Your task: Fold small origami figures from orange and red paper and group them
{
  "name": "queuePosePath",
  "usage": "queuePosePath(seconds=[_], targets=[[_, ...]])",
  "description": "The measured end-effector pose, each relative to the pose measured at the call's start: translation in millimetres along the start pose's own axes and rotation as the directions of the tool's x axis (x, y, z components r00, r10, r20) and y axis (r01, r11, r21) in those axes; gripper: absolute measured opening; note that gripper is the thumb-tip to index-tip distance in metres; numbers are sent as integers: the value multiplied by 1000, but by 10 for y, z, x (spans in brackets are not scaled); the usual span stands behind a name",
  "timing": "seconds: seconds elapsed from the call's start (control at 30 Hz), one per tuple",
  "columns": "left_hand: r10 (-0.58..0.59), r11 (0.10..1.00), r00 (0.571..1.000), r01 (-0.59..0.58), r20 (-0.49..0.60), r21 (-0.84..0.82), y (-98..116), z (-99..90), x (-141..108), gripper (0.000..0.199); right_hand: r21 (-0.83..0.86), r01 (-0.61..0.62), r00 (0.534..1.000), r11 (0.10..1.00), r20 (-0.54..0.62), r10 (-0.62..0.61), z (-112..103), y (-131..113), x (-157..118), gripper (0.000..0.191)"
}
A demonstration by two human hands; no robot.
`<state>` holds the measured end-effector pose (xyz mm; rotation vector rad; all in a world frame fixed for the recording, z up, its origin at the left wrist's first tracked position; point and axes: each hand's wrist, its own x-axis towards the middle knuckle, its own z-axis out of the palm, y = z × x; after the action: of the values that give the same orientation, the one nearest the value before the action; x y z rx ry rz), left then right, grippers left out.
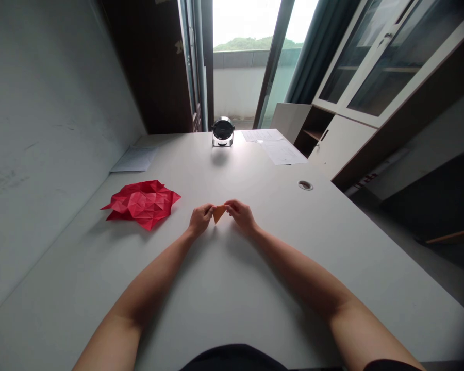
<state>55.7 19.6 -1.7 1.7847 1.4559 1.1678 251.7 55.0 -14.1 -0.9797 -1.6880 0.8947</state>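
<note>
Between my two hands, over the middle of the white table, is a small orange piece of folded paper (pixel 218 212), a triangle with one point toward me. My left hand (pixel 201 218) pinches its left upper corner. The right upper corner is held in the closed fingers of my right hand (pixel 240 214). To the left of my left hand lies a creased red sheet of paper (pixel 145 202), crumpled into many folds with pointed edges. My fingertips cover the ends of the orange paper.
A small round black device on a metal stand (pixel 222 131) is at the table's far edge. White papers (pixel 281 149) lie at the back right, and more papers (pixel 134 158) at the back left by the wall. A cable hole (pixel 305 185) is on the right of the table (pixel 232 299).
</note>
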Motion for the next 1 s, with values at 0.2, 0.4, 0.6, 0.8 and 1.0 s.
queuePosePath(seconds=[0.2, 0.4, 0.6, 0.8, 1.0], targets=[[9, 1000, 1000, -9, 21, 1, 0, 1, -5, 36, 57, -32, 999, 998, 1, 32, -12, 17, -2, 32], [67, 997, 997, -69, 39, 32, 29, 3, -7, 34, 116, -61, 998, 991, 14, 60, -4, -23, 1, 36], [37, 999, 998, -36, 46, -14, 27, 6, -8, 37, 156, -84, 996, 984, 12, 83, -8, -10, 18, 40], [13, 999, 996, -16, 90, 36, 24, -5, 1, 39, 131, -80, 997, 988, 6, 80, 4, -1, 4, 42], [-9, 1000, 994, 12, 112, -26, -19, 19, 2, 37, 266, -135, 990, 954, 8, 138, 9, 3, 34, 41]])
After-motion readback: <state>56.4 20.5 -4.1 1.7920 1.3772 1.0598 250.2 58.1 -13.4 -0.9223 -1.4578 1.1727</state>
